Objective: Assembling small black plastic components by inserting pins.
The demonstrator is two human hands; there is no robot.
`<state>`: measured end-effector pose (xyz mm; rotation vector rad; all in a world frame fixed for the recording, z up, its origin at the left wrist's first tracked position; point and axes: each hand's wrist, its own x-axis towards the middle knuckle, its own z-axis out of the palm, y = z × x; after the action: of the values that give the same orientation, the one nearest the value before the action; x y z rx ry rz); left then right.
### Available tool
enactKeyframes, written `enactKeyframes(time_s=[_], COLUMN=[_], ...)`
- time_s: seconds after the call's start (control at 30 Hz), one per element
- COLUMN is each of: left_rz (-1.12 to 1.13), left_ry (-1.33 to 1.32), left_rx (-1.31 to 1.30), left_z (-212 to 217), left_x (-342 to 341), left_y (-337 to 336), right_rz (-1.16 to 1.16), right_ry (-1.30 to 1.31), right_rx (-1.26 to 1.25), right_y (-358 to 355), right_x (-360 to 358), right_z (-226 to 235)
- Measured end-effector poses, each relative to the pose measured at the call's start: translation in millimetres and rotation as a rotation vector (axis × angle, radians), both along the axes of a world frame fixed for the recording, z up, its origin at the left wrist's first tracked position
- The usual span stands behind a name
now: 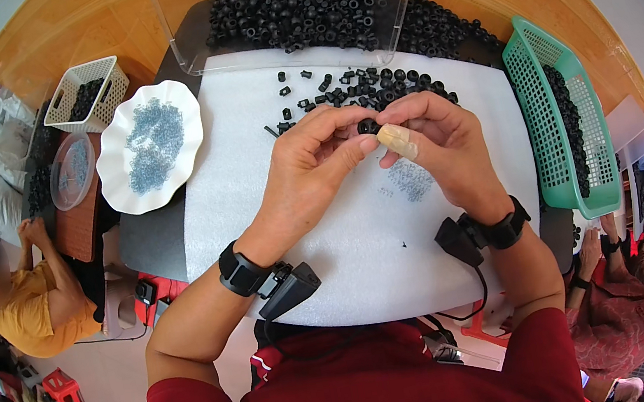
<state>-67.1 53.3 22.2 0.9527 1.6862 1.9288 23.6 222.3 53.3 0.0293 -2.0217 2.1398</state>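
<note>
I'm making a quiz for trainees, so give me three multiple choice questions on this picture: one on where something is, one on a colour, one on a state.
1. Where is the white scalloped plate of small blue parts?
A. To the person's left of the white foam mat
B. Inside the green basket
C. Under the hands

2. What colour is the basket on the right?
A. Red
B. Green
C. Yellow

3. What do the left hand and right hand do?
A. Lie flat
B. Pinch a small black ring together
C. Lift the plate

Answers: A, the plate sits left of the mat; B, its mesh is green; B, fingertips of both meet on the ring.
</note>
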Motion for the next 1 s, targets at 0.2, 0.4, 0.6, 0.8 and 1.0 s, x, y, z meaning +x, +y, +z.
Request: enactKeyframes(time_s=[0.2,0.4,0.6,0.8,1.0], left_rz=[0.022,0.040,0.027,0.044,0.052], left_ry=[0.036,0.065,0.172,0.297,0.351], left_rx=[0.011,0.027,-0.008,0.075,0.100], left_z=[1,-2,2,2,4], left_x=[2,2,2,2,3], left_y=[2,1,0,2,2], right_rz=[0.055,0.084,0.150,0.330,0.463], right_ry=[-0.037,-0.107,-0.273,-0.439,-0.442], right_rx=[-0.063,-0.105,-0.256,-0.457,-0.491], right_y=[6,10,17,26,26], right_x=[-2,-4,-4,-7,-6], right_z=[-2,-3,0,-6,-7])
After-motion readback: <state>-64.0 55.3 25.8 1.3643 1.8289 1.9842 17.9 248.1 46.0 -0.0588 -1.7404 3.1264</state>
